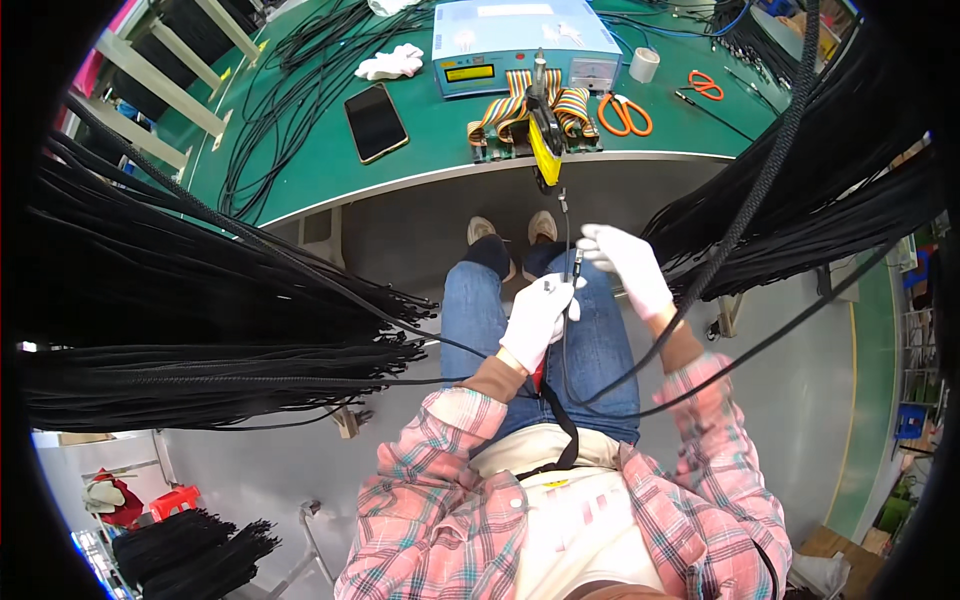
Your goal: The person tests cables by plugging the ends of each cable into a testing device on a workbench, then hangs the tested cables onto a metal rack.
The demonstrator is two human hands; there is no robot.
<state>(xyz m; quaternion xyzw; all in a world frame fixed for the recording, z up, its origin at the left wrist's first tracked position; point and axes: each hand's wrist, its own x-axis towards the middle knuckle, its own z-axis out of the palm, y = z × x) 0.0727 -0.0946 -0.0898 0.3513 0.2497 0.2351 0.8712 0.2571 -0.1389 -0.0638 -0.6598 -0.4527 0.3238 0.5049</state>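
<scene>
My left hand [540,315], in a white glove, is closed on a thin black cable above my lap. A dark connector with a metal tip [577,263] sticks up from its fingers. Beside it, another thin cable end with a metal plug [563,197] rises toward the table edge. My right hand [630,268], gloved in white too, is just right of the connector, its fingers stretched out and apart, with nothing visible in them. Ahead of both hands, a yellow and black fixture [545,150] overhangs the table edge.
The green table [310,175] bears a light-blue tester box [520,50] with striped ribbon cables, a phone [377,123], a white glove [390,63], orange-handled scissors [625,116] and a tape roll [645,65]. Thick bundles of black cables [200,290] hang at left and right. Long cables cross near my arms.
</scene>
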